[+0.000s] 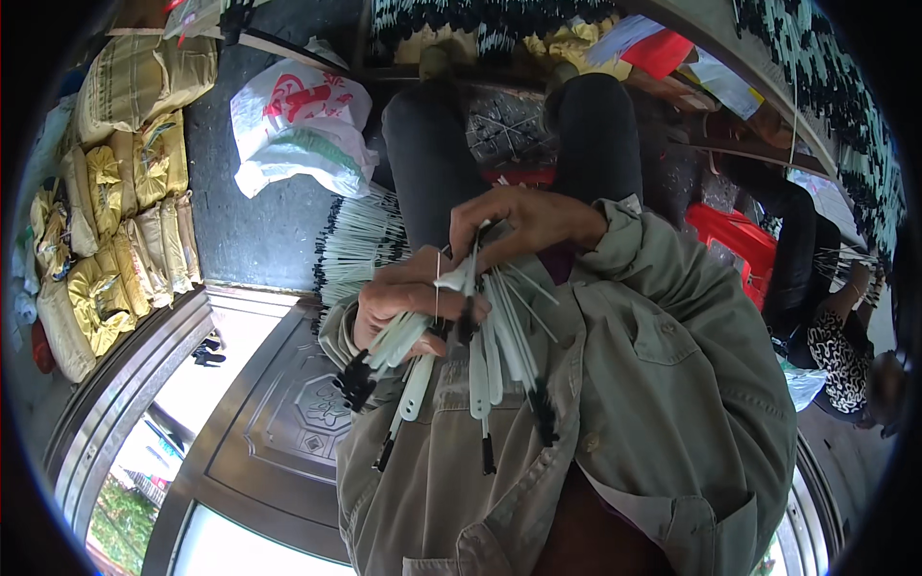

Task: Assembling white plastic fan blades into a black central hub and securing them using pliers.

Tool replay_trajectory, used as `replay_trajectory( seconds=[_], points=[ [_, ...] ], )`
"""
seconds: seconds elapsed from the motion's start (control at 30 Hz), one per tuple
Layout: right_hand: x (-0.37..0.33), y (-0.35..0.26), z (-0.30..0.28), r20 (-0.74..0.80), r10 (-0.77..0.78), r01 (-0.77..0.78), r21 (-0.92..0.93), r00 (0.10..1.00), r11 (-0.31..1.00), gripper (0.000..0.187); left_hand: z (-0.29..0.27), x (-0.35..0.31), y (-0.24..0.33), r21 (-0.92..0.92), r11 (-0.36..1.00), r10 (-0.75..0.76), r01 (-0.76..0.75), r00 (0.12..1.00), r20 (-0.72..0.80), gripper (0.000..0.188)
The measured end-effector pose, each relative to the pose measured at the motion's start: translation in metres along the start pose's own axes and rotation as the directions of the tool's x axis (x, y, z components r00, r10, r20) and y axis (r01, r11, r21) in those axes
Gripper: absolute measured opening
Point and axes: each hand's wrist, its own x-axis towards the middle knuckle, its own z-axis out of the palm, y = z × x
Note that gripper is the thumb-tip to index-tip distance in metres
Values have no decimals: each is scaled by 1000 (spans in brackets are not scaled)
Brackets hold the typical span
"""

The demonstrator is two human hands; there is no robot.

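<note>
My left hand (pixel 396 296) is closed around a fanned bunch of thin pale-mint plastic sticks (pixel 499 350). Many of them end in black tips, and some have flat, rounded ends with a hole. My right hand (pixel 523 223) is bent over the top of the bunch, fingers pinched together. Between the two hands a small whitish piece (pixel 451 278) and a thin upright strand show; I cannot make out exactly what they are. The sticks hang in front of my jacket. More of the same sticks (pixel 360 245) lie piled beside my leg, left of my hands.
A white plastic bag (pixel 303 125) with red print lies on the dark surface at upper left. Packed yellow-brown parcels (pixel 134 230) are stacked at far left. A red plastic stool (pixel 735 250) and another seated person (pixel 836 346) are at right. Racks of black-tipped sticks (pixel 816 86) line the upper right.
</note>
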Motion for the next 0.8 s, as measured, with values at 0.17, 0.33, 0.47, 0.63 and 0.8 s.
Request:
replay_trajectory(
  seconds=[0.17,0.33,0.47,0.63,0.8],
  points=[
    [-17,6,-9,-183,-86,77,-56,979,995,18,-9,19,6,47,998,-52,43,973,227,38],
    [-31,23,-9,-294,-127,150,56,947,987,16,-4,29,16,175,980,-155,96,919,363,43],
    [-29,30,-8,-349,-113,202,232,931,951,17,-7,33,18,212,967,-206,140,920,333,43],
    [-31,33,-8,-403,17,177,439,915,881,17,-8,18,13,157,978,-161,136,974,157,37],
    [-22,7,-2,-275,-72,94,66,959,993,15,-16,18,2,110,975,-202,193,976,84,34]
  ],
)
